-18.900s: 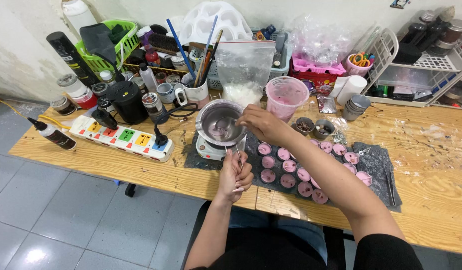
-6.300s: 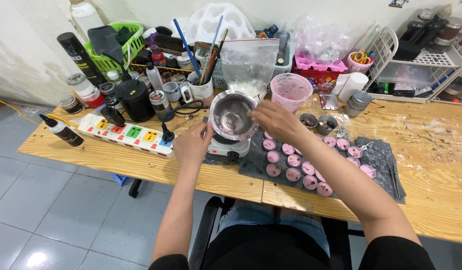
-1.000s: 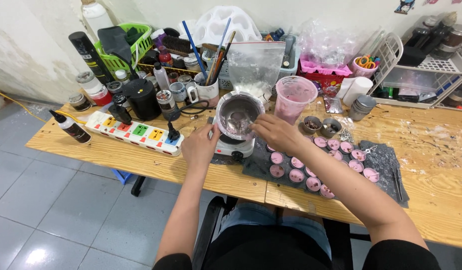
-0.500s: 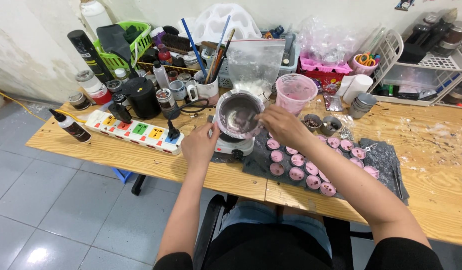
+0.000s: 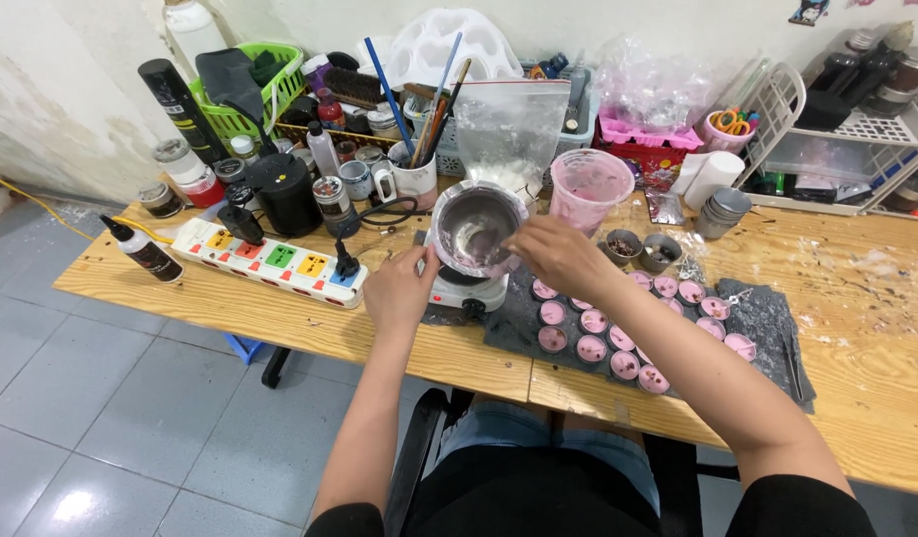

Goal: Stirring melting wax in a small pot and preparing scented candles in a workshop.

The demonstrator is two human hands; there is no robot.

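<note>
Both bare forearms reach forward from the lower edge of the frame. The left hand [image 5: 399,288] is held palm down, fingers loosely curled, wrist straight. The right hand [image 5: 556,254] extends farther and higher, fingers bent inward toward the left, wrist slightly cocked.

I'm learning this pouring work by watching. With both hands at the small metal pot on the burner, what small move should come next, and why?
Probably steady the metal pot with the left hand while the right hand at the rim works the pale residue loose. The pot looks nearly empty, only whitish smears inside, while the small moulds beside it already hold pink fill.
</note>
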